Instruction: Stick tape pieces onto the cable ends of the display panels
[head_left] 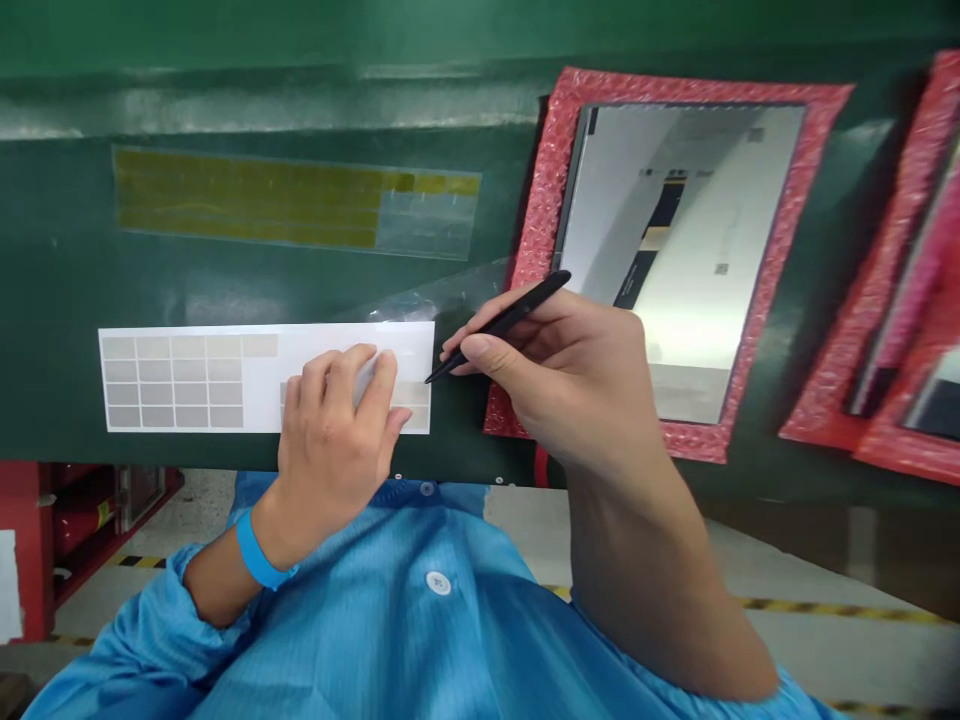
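Head view: the left hand (334, 440) lies flat on a white sheet (315, 355) of small grey stickers (172, 383), fingers spread and pressing its right half down, with nothing closed in its grip. The right hand (570, 375) pinches black tweezers (499, 325) pen-fashion between thumb and forefinger, the tip just off the sheet's right edge. Whether the tip has anything caught in it is too small to tell.

The sheet looks thin and light, likely to slide or curl unless it is pinned. The stickers are probably flimsy and tacky, best lifted by a corner with the tweezers.

The sheet rests near the front edge of a dark green counter (67, 260), smooth and a little glossy. Farther back lies a clear sheet with yellow strips (247, 205). To the right a panel (697, 230) with a reflective face sits on pink bubble wrap (544, 200); it looks stiff but easily scratched. More wrap (892, 330) lies at the far right.

Below the counter show a blue smock (390, 620), a blue wristband (259, 555), and floor with striped tape (810, 605).
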